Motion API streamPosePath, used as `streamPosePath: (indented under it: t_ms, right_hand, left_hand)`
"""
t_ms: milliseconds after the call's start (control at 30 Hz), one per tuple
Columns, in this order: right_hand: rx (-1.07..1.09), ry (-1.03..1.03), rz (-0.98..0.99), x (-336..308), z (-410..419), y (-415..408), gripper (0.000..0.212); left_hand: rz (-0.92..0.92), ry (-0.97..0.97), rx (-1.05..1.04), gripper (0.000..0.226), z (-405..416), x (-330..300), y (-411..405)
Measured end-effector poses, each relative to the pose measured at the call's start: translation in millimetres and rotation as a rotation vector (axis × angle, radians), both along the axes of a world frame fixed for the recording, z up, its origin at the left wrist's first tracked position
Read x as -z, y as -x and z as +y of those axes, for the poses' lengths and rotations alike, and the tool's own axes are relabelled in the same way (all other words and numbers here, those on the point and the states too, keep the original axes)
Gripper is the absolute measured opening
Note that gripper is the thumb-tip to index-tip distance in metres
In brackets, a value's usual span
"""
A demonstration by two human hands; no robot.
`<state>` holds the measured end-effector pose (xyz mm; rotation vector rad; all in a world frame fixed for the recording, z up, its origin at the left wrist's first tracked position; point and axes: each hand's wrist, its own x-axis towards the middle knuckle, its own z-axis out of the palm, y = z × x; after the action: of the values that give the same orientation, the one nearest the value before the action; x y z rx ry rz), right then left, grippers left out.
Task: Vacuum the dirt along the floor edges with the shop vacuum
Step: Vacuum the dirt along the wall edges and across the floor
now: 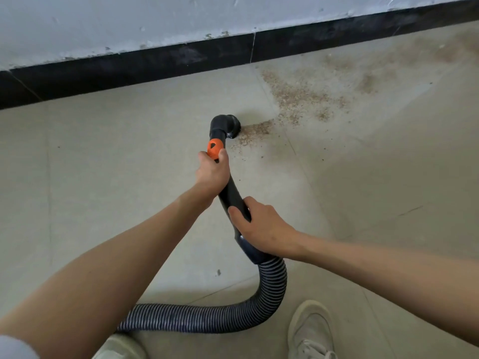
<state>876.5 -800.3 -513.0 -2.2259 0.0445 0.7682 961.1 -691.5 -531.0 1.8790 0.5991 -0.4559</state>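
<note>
- Keeping the nozzle point(228, 125) low on the floor point(103, 156) and drawing it slowly through the dirt point(293, 94) toward the black baseboard point(155, 63) should lift the most.
- Left hand point(213, 170) has its grip closed round the wand point(232, 195) by the orange collar point(215, 149); right hand point(259, 224) clasps it lower (near the ribbed hose point(272, 286)).
- Count: one nozzle, one hose, two hands, two shoes point(311, 330).

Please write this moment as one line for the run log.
left hand: grips wand near orange collar | right hand: grips wand lower | nozzle: at sawdust edge
</note>
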Motion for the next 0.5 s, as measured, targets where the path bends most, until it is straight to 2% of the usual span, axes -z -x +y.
streamPosePath:
  t_ms: [167, 333, 500]
  right_hand:
    - [0.129, 0.019, 0.003, 1.7, -31.5, -10.5, 0.03]
    - [0.272, 0.015, -0.022, 4.6, -50.7, -26.1, 0.034]
    - [0.288, 0.045, -0.043, 6.7, -54.3, -37.6, 0.039]
  left_hand:
    - [-0.035, 0.013, 0.091, 0.029, -40.1, 3.5, -17.2]
    - [-0.056, -0.008, 0.177, 0.043, -73.8, -0.3, -39.9]
    - [-0.041, -0.01, 0.226, 0.045, -77.2, 4.6, -57.8]
